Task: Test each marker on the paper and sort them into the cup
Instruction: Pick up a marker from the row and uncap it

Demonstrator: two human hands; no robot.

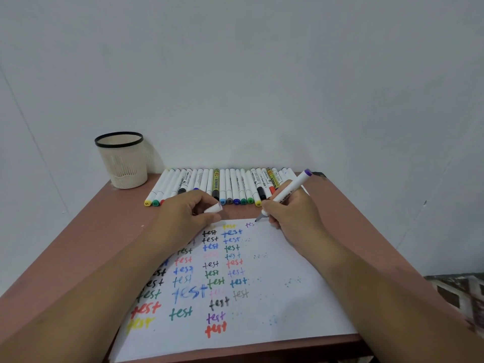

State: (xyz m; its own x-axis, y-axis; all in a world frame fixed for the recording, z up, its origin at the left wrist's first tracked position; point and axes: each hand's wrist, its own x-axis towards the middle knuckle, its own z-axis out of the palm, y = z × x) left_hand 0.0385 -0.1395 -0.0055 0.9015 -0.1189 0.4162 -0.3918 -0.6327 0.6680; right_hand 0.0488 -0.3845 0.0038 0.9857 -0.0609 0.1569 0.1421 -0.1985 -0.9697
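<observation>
My right hand grips a white marker with a purple end, its tip touching the top of the white paper beside purple letters "tes". My left hand rests on the paper's upper left and pinches the marker's white cap. The paper carries several columns of the word "test" in many colours. A row of several capped markers lies along the wall behind the paper. A beige cup with a black rim stands at the table's far left corner; no marker shows above its rim.
The reddish-brown table stands against a pale wall. Its right edge runs diagonally past my right forearm. A patterned floor or cloth shows beyond the right edge. A small dark object lies at the far right corner.
</observation>
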